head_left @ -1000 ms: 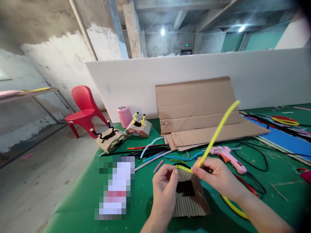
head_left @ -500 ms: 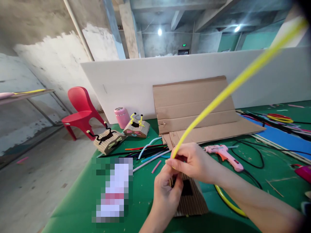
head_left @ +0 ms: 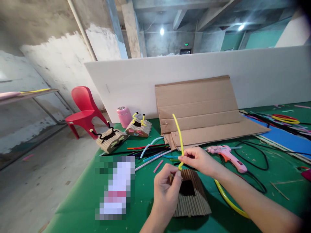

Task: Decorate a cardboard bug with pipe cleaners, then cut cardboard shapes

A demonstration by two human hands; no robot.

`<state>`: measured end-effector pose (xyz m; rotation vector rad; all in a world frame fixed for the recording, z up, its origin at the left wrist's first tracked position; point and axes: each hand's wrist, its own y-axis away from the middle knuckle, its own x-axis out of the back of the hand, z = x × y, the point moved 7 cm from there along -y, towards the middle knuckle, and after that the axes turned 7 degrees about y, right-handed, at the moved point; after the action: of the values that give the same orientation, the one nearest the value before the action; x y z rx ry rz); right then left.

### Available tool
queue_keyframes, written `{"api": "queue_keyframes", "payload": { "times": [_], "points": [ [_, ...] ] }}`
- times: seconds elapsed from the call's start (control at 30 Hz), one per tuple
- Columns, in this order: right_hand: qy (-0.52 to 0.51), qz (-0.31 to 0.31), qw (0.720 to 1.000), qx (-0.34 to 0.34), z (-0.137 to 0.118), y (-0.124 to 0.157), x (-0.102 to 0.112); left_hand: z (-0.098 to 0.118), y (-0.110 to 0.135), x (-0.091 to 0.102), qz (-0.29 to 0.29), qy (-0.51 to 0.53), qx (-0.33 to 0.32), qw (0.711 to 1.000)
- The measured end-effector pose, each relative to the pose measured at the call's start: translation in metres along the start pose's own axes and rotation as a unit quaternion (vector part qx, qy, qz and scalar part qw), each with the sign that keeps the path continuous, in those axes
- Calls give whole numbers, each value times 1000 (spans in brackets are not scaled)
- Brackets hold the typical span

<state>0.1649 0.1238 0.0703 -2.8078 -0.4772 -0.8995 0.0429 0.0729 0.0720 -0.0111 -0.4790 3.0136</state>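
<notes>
1. Strip (head_left: 179,132), yellow, now toward twelve o'clock, not two; apparently another turn on coil (head_left: 180,167).
2. Clamped between fingers of left hand (head_left: 167,187), right hand (head_left: 197,158); at eleven o'clock from ribbed cardboard piece (head_left: 191,205).

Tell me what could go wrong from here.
The small curl in the yellow strip might slip or spring loose if the left hand eases its pinch at the base while the right hand pulls.

The pink glue gun lies just beyond the right hand; a knuckle could brush its nozzle, though whether it is hot cannot be told.
</notes>
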Motion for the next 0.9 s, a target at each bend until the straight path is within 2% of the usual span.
{"api": "queue_keyframes", "payload": {
  "times": [0.17, 0.3, 0.4, 0.5, 0.7, 0.8, 0.9],
  "points": [
    [-20, 47, 999, -16, 8, 24, 7, -6, -2, -1, 30, 54, 58, 996],
    [-47, 84, 995, -10, 4, 45, 12, -11, -1, -2, 61, 76, 91, 991],
    [-27, 106, 993, 33, -12, 58, 18, -12, -3, -5, 61, 83, 98, 990],
    [57, 111, 987, 97, -34, 64, 22, -10, -5, -9, 52, 88, 100, 990],
    [144, 96, 966, 192, -69, 54, 26, -3, -10, -18, 19, 49, 64, 997],
    [120, 55, 975, 177, -71, 35, 25, 0, -10, -20, 7, 20, 32, 999],
    [58, -12, 991, 120, -59, 13, 17, 0, -8, -22, -12, 15, 20, 1000]
  ]
}}
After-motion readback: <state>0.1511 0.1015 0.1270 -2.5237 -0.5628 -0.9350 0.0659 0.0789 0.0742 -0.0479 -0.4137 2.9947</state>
